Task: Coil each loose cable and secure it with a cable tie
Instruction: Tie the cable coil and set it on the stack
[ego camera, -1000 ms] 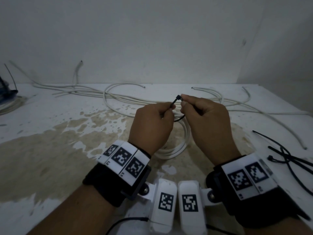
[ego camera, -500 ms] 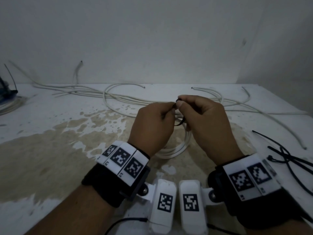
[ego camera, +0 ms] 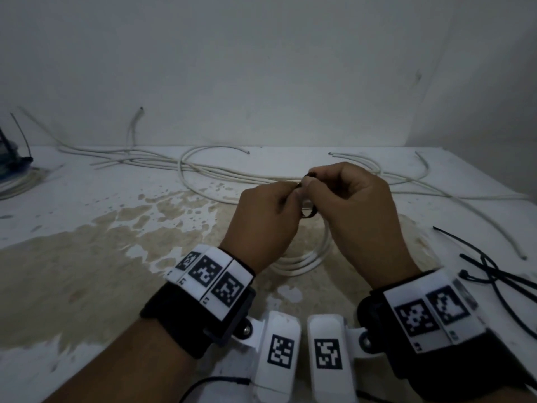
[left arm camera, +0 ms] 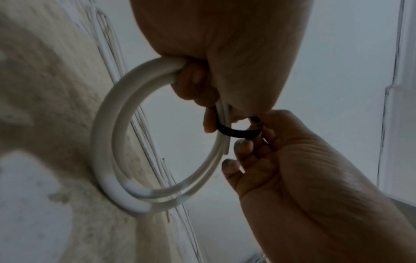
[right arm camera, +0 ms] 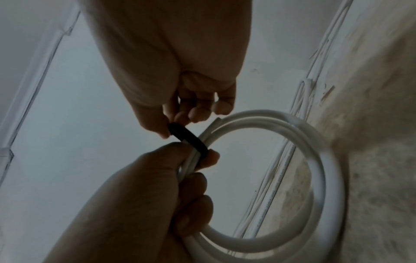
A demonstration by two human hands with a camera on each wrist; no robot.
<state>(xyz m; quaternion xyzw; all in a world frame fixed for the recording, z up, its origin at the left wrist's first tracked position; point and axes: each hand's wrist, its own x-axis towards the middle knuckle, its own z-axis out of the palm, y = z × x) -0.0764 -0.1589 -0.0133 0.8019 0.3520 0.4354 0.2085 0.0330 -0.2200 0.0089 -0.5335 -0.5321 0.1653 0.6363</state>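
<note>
At the far left edge of the head view I see a dim bundle of pale cable (ego camera: 17, 184) lying on the counter (ego camera: 87, 205), and loose white cables (ego camera: 203, 170) trail across its far side toward the right. In the centre my left hand (ego camera: 263, 225) has its grip curled round the coiled white cable (left arm camera: 108, 142); the left wrist view shows the strands passing through the closed fingers (left arm camera: 195, 85), with the loop hanging below against the stained counter surface. A black cable tie (left arm camera: 238, 132) wraps the coil's strands just past those fingers, forming a small open loop. My right hand (ego camera: 354, 210), touching the left at the fingertips, has its grip pinched narrow on that tie; in the right wrist view the thumb and forefinger (right arm camera: 157, 124) clamp the black band (right arm camera: 189, 138) where it leaves the coil (right arm camera: 326, 160). I cannot tell whether the tail has passed through the head. At the right edge of the head view spare black ties (ego camera: 499, 274) lie in a loose heap on the counter.
</note>
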